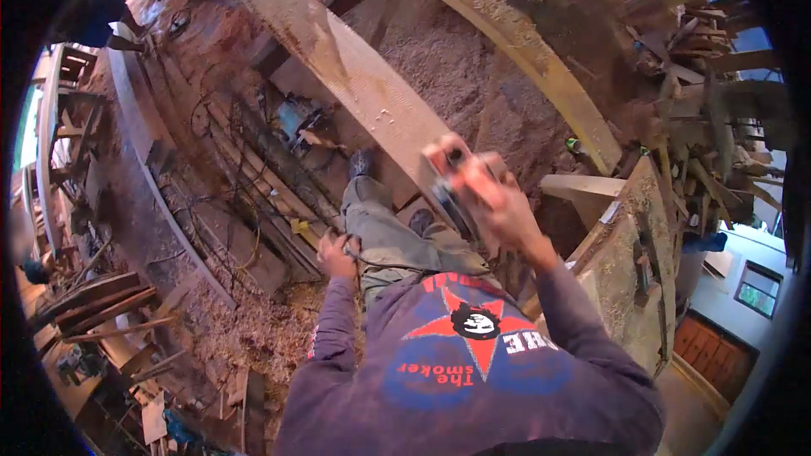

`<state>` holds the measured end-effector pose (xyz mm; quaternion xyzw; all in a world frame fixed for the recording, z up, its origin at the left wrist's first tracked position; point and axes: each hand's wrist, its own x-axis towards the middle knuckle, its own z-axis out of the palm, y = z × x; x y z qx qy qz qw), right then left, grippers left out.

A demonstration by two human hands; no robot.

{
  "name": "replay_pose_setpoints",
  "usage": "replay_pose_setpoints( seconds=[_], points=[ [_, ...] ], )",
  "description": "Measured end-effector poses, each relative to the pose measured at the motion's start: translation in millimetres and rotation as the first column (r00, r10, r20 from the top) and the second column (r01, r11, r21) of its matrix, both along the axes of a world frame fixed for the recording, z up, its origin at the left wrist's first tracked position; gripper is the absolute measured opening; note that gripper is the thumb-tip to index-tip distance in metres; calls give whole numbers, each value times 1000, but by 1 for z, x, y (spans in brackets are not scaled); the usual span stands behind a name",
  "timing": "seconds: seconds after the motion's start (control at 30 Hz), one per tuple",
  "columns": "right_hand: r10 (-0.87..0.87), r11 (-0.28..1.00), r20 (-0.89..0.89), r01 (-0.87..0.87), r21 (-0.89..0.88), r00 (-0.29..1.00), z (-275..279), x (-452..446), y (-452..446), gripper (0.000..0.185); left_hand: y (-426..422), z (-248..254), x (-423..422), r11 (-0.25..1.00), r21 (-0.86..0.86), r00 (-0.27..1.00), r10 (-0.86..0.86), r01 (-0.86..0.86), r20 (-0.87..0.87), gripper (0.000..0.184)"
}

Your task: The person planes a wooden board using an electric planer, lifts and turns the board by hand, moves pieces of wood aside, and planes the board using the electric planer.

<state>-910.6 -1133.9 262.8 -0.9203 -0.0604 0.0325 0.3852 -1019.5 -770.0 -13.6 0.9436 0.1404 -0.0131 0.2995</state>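
My right hand (498, 198) is wrapped round an orange-red handheld power tool (452, 156), blurred by motion. The tool rests on the near end of a long curved wooden plank (363, 76), whose surface carries a few shavings. Down by my left thigh, my left hand (336, 253) has its fingers curled round a dark cord (372, 264) that runs across my legs.
A second curved beam (507, 34) lies beyond the plank. A thin curved strip (160, 194) and long boards lie at the left. Sawdust covers the floor. Wood offcuts (101, 312) are piled at the left, and a large wooden block (629, 262) stands at the right.
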Motion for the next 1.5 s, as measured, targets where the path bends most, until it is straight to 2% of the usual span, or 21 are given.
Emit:
replay_pose_setpoints(
  seconds=[0.07, 0.13, 0.2, 0.27, 0.33, 0.43, 0.53, 0.6, 0.67, 0.7, 0.8, 0.9, 0.93, 0.97, 1.0, 1.1, 1.13, 1.17, 1.3, 1.4, 1.5],
  points=[
    [-78, 996, -116, 83, 40, 990, 9, -56, -27, 30, -21, 0, 9, 991, -50, 987, -126, 122, -96, 28],
    [-129, 986, -242, 151, 75, 962, -6, -81, -43, 42, -27, -4, 21, 981, -25, 981, -192, 192, -13, 28],
    [-224, 940, -468, 316, 128, 855, -16, -87, -46, 38, -31, 11, 38, 982, -16, 982, -187, 187, -17, 27],
    [-172, 953, -366, 249, 174, 914, -16, -43, -24, 33, -16, 25, 52, 984, -19, 983, -174, 175, 53, 26],
    [-221, 915, -491, 354, 194, 843, -15, 11, 0, 36, 6, 39, 54, 992, -24, 977, -118, 124, 175, 22],
    [-82, 992, -253, 104, 78, 964, -62, 95, 12, 35, 34, 53, 49, 996, 54, 979, -81, 72, 185, 18],
    [-19, 991, -191, 44, 127, 981, -57, 182, 54, 34, 42, 80, 46, 997, 81, 981, -26, 11, 191, 14],
    [145, 983, 131, -158, 89, 981, -49, 243, 92, 32, 41, 92, 51, 999, 49, 965, 6, -19, 262, 13],
    [229, 971, -53, -232, -63, 972, -47, 309, 117, 27, 43, 94, 52, 997, -63, 968, 54, -40, 244, 13],
    [250, 967, 10, -250, -42, 968, -68, 350, 120, 26, 42, 97, 53, 995, -50, 969, 91, -81, 229, 13],
    [112, 899, -247, 7, 437, 963, -65, 402, 166, 27, 32, 116, 55, 994, -83, 965, 84, -66, 249, 15],
    [23, 937, -277, 76, 341, 961, -65, 401, 165, 25, 15, 129, 52, 984, -165, 980, 91, -61, 179, 15],
    [236, 911, -42, -206, 358, 971, -118, 425, 139, 27, 14, 123, 44, 988, -135, 971, 105, -77, 213, 15],
    [449, 893, 154, -434, -121, 880, -109, 406, 120, 28, 13, 118, 33, 990, -103, 961, 119, -96, 251, 15],
    [463, 881, 195, -423, -213, 865, -95, 372, 113, 31, 13, 111, 22, 989, -120, 958, 112, -83, 264, 15],
    [326, 945, 107, -322, -47, 939, -70, 231, 84, 39, 18, 86, -9, 988, -53, 969, 150, -142, 197, 14],
    [260, 966, -19, -260, -8, 965, -64, 189, 72, 40, 18, 78, -16, 989, -29, 979, 146, -143, 146, 15],
    [43, 996, -386, -7, 94, 922, -43, 143, 69, 41, 17, 73, -22, 989, -4, 985, 145, -145, 96, 17],
    [90, 994, -188, -99, -38, 978, -35, 1, 11, 46, -8, 71, -29, 998, -43, 996, -35, 39, 78, 19],
    [-147, 958, -523, 253, 137, 840, -26, -60, -4, 40, -23, 76, -16, 987, -114, 991, -100, 110, 93, 19],
    [-169, 955, -611, 282, 93, 773, -19, -29, 13, 41, -23, 75, -13, 988, -145, 988, -37, 59, 153, 17]
  ],
)
